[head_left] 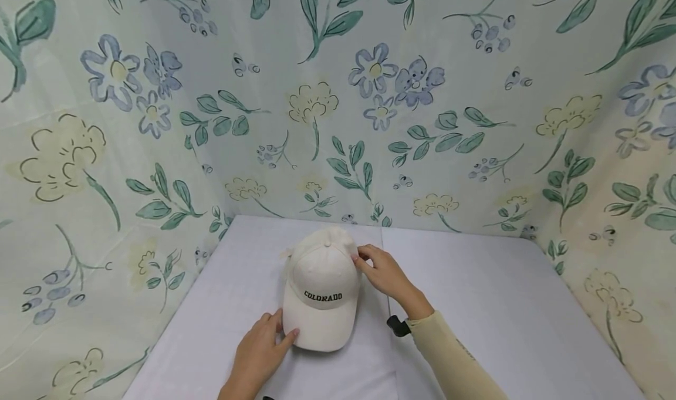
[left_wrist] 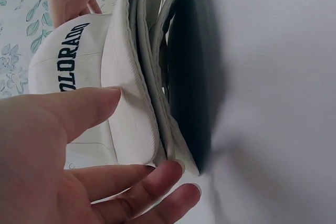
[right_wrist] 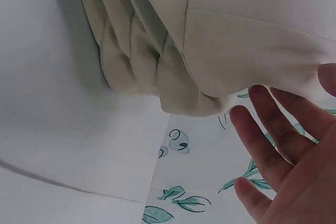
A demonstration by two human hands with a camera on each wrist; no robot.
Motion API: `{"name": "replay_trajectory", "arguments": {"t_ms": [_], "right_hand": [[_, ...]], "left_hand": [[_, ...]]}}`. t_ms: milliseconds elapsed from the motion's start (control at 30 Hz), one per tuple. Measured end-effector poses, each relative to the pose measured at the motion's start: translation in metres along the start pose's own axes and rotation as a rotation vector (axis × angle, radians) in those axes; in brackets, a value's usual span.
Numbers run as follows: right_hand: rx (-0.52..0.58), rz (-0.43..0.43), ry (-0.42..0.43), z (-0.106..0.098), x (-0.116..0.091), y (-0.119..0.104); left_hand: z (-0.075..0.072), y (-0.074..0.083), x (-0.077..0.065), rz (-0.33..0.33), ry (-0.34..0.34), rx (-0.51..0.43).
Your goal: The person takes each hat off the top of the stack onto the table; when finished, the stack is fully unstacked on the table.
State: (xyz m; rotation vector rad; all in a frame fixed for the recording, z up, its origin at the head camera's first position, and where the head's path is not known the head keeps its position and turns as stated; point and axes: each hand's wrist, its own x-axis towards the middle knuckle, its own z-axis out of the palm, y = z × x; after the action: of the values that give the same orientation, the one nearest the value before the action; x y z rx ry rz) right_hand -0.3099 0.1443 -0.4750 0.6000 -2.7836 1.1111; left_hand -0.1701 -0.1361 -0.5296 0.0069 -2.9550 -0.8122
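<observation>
A cream baseball cap [head_left: 315, 277] with dark "COLORADO" lettering sits on top of a stack of nested caps, brim toward me. In the left wrist view, several layered brims [left_wrist: 152, 72] show edge-on, above a dark area I cannot identify. My left hand [head_left: 261, 347] holds the top cap's brim at its left corner, thumb on top and fingers at the side edge. My right hand [head_left: 388, 274] grips the right side of the crown near the back. In the right wrist view, its fingertips [right_wrist: 260, 95] are at the lower rim and the thumb touches the crown.
The stack stands on a white-covered table [head_left: 475, 306] with a seam right of it. Floral cloth [head_left: 327, 124] hangs behind and along both sides. A small black device [head_left: 398, 326] is at the right wrist, beside a pale yellow sleeve [head_left: 454, 359].
</observation>
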Motion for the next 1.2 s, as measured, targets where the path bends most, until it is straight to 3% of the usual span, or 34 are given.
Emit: {"name": "replay_trajectory", "arguments": {"t_ms": [267, 767, 1200], "right_hand": [[0.016, 0.0, 0.034, 0.0, 0.005, -0.001], [-0.003, 0.0, 0.066, 0.002, 0.007, 0.0], [0.0, -0.022, 0.075, 0.003, 0.011, -0.001]], "left_hand": [[0.003, -0.001, -0.001, -0.032, 0.033, -0.044], [0.012, -0.004, 0.008, -0.097, 0.101, -0.254], [0.013, -0.004, 0.01, -0.108, 0.134, -0.316]]}}
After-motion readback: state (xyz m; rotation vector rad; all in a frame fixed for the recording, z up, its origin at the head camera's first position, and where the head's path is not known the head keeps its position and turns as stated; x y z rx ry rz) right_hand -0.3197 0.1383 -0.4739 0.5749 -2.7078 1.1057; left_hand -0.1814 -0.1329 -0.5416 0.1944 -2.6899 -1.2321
